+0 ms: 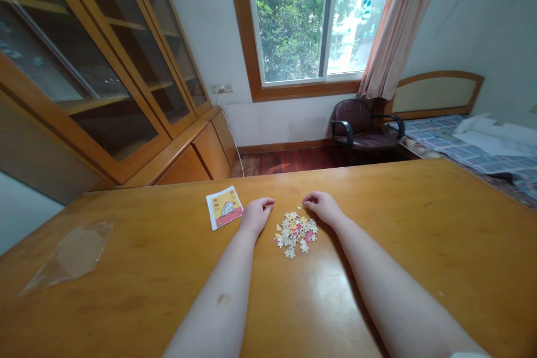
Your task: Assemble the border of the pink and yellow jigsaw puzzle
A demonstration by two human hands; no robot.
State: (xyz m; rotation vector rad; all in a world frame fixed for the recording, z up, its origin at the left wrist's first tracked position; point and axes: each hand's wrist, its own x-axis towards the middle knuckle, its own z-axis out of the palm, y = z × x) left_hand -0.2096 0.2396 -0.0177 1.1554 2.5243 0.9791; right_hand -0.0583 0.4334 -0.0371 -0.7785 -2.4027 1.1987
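Observation:
A loose heap of jigsaw puzzle pieces [293,230], cream, yellow and red, lies on the wooden table between my two hands. My right hand [324,207] is at the far right of the heap, its thumb and fingers closed at the edge of a small puzzle piece [299,206] that lies apart from the others. To the left of the heap rests my left hand [255,216], fingers curled and drawn toward the thumb; whatever may be between them is too small to tell. Just beyond its wrist side lies a square picture card [225,208] with a white animal on yellow and red.
A clear plastic bag [73,251] lies flat on the left of the wooden table [168,285]. Behind stand a glass-door cabinet [138,39], a window [293,22], a dark armchair [356,123] and a bed [495,145]. A white cord [230,128] hangs from the wall socket.

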